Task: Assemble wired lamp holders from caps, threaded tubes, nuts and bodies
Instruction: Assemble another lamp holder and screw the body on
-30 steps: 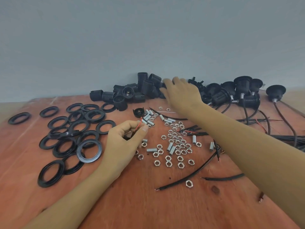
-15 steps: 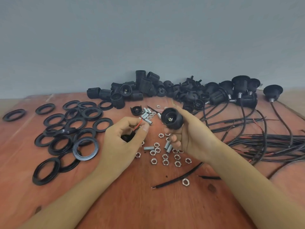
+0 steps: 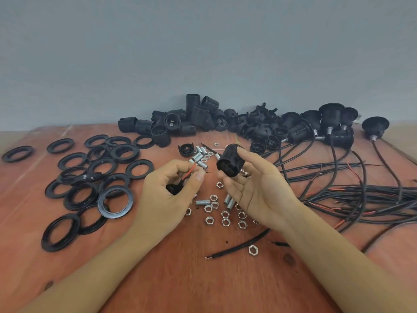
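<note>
Mostly hidden inside the curled left hand (image 3: 164, 195): a small black plastic part (image 3: 173, 189), with a thin red wire (image 3: 191, 171) pinched at its fingertips. The right hand (image 3: 259, 193), palm up, grips a black ribbed plastic holder body (image 3: 230, 162) just beside the left hand.

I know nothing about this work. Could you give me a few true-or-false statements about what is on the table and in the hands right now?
1. The right hand holds a black lamp holder body. True.
2. The left hand is empty. False: it pinches a red wire and holds a small black part.
3. The black rings lie to the right of both hands. False: they are spread over the left side of the wooden table.
4. Loose hex nuts lie on the table near the hands. True.
5. The black cables lie on the right side. True.
</note>
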